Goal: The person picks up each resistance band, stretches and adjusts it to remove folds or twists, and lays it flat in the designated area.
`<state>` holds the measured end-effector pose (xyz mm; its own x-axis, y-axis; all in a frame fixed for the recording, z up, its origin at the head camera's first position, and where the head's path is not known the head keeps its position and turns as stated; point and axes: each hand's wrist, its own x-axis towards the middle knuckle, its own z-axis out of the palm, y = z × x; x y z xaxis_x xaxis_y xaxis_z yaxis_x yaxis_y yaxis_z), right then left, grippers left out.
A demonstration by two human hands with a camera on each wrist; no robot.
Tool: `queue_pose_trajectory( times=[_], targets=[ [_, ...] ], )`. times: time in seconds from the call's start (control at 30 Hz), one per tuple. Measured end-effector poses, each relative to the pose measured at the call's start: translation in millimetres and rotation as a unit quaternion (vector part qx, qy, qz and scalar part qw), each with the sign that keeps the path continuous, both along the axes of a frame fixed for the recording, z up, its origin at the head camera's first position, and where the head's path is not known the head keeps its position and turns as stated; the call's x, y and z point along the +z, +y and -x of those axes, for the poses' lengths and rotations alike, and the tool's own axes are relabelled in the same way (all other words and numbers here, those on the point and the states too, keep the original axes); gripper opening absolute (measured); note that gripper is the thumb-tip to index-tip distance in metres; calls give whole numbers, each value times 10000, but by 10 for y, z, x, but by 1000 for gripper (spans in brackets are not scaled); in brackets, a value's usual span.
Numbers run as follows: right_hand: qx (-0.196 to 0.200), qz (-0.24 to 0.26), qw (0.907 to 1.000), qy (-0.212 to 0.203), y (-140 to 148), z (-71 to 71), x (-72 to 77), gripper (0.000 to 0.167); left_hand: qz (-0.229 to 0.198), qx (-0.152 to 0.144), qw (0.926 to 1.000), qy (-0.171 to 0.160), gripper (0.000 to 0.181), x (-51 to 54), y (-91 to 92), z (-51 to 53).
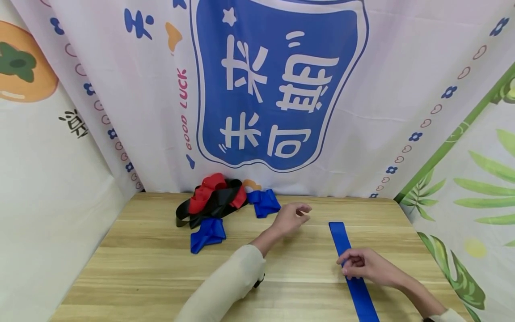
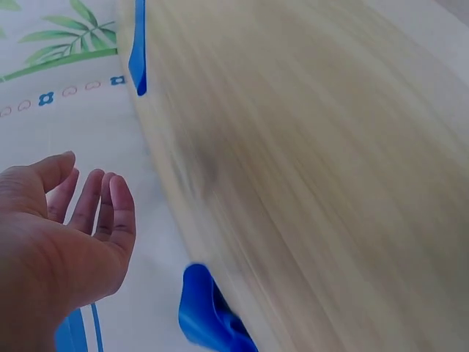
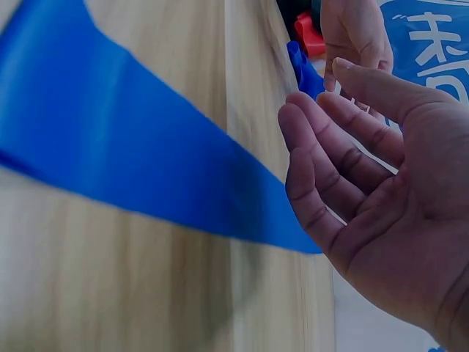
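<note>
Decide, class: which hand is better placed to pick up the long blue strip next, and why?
Right, most likely. The right hand is over the long blue strip, loosely curled and empty; the left hand is off to the strip's left, beside a folded blue ribbon.

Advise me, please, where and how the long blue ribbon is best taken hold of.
I'd pinch the long blue ribbon across its two long edges at the far end, bringing the left hand in from the left: the strip is narrow, that end is uncovered, and the right hand is over a nearer part.
</note>
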<state>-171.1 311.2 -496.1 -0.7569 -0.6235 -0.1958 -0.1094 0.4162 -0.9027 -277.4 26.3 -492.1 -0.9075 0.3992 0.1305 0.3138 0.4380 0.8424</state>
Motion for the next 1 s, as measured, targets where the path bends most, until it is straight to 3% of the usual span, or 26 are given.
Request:
queue_pose_trajectory(
  times=[0.23, 0.4, 0.73, 1.0],
  targets=[
    [-185, -188, 9984, 505, -225, 191, 7, 26, 158, 154, 9994, 261, 26, 49, -305, 3],
    [-444, -377, 9959, 698, -357, 309, -3, 27, 274, 337, 9979, 474, 26, 62, -523, 63],
    [-715, 12, 9904, 1184, -576, 521, -107, 31, 262, 1316, 9879, 772, 23, 37, -893, 266],
    [-1054, 183, 9856, 1306, -805, 683, -183, 34, 128, 1903, 9790, 721, 27, -101, -1072, 412]
  ],
)
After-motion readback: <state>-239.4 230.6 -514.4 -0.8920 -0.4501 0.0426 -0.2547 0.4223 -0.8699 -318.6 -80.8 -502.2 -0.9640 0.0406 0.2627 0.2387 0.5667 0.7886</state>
